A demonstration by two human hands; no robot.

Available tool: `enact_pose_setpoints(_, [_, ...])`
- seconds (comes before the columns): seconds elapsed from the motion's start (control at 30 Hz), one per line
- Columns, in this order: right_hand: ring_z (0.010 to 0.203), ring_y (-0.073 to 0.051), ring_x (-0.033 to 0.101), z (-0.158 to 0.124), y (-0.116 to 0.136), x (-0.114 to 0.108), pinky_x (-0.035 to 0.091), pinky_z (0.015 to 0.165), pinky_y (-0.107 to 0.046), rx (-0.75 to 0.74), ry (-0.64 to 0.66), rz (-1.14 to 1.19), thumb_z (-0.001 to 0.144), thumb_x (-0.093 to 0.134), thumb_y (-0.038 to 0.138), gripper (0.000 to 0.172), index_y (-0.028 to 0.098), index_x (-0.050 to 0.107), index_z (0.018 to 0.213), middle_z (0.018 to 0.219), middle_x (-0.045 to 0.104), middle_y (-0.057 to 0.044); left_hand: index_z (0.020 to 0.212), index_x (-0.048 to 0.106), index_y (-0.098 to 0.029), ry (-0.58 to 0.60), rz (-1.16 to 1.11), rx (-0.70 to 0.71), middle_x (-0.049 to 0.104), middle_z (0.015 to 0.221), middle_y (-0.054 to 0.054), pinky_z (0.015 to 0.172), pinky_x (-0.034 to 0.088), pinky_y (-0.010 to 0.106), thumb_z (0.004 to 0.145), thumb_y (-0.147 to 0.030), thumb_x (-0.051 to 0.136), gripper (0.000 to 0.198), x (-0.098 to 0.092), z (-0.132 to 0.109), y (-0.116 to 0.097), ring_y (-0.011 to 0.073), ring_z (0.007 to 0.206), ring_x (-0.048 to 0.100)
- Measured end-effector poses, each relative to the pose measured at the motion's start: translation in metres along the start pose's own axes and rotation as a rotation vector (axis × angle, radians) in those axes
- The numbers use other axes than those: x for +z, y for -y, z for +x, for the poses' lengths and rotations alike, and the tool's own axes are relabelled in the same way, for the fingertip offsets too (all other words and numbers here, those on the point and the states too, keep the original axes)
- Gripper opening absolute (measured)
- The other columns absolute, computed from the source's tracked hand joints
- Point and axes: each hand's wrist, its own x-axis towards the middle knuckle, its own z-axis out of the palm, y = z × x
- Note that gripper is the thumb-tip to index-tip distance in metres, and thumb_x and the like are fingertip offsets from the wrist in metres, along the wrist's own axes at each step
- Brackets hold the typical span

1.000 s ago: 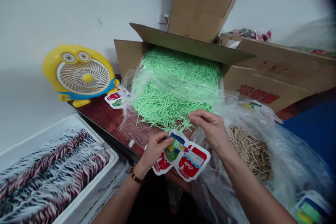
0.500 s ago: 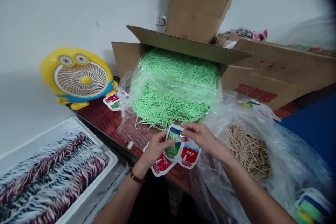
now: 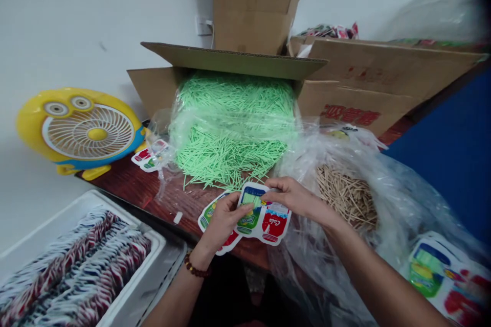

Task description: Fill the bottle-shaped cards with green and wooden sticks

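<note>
Both my hands pinch a flat bottle-shaped packet (image 3: 276, 222), printed with a green Sprite half and a red Cola half. Pale green sticks show in the window of its Sprite side. My left hand (image 3: 225, 217), thumb on the front, grips the lower left edge. My right hand (image 3: 289, 195) holds the top right edge with bent fingers. Partly hidden behind my left hand, a second packet (image 3: 207, 214) lies at the table's edge. Just beyond my hands, thin green sticks (image 3: 230, 156) spill from a plastic-lined carton.
Brown sticks (image 3: 347, 196) lie in clear plastic at right. More packets (image 3: 425, 271) sit lower right. A white foam box (image 3: 153, 260) at lower left holds rows of packets. A yellow fan (image 3: 97, 134) stands at left; cartons (image 3: 255, 7) rise behind.
The view has swung to the right, so the fan and cartons sit farther left and more of the lower-right packets shows. Both hands keep hold of the packet.
</note>
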Motion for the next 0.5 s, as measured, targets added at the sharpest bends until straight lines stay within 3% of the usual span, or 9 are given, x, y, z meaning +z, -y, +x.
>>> enact_pose_setpoints(0.1, [0.052, -0.009, 0.05, -0.009, -0.003, -0.006, 0.036, 0.048, -0.02, 0.004, -0.034, 0.032, 0.075, 0.063, 0.032, 0.017, 0.016, 0.061, 0.075, 0.06, 0.058, 0.004, 0.095, 0.066, -0.015, 0.052, -0.039, -0.059, 0.072, 0.086, 0.002, 0.073, 0.053, 0.031, 0.071, -0.026, 0.077, 0.028, 0.011, 0.002, 0.001, 0.0172, 0.074, 0.066])
enact_pose_setpoints(0.33, [0.052, -0.009, 0.049, -0.032, -0.015, -0.024, 0.034, 0.047, -0.019, 0.002, -0.084, 0.013, 0.074, 0.064, 0.03, 0.014, 0.016, 0.063, 0.074, 0.06, 0.058, 0.004, 0.091, 0.069, -0.013, 0.055, 0.047, -0.086, 0.072, 0.079, 0.003, 0.07, 0.053, 0.03, 0.069, -0.025, 0.078, 0.027, 0.027, 0.011, 0.009, 0.0181, 0.07, 0.066])
enact_pose_setpoints(0.5, [0.05, -0.008, 0.047, -0.047, -0.021, -0.028, 0.033, 0.047, -0.02, -0.005, -0.096, 0.058, 0.075, 0.064, 0.032, 0.015, 0.016, 0.064, 0.074, 0.058, 0.056, 0.005, 0.1, 0.064, -0.015, 0.112, 0.084, -0.115, 0.071, 0.09, 0.004, 0.075, 0.052, 0.031, 0.069, -0.026, 0.078, 0.036, 0.048, 0.016, 0.003, 0.0184, 0.079, 0.065])
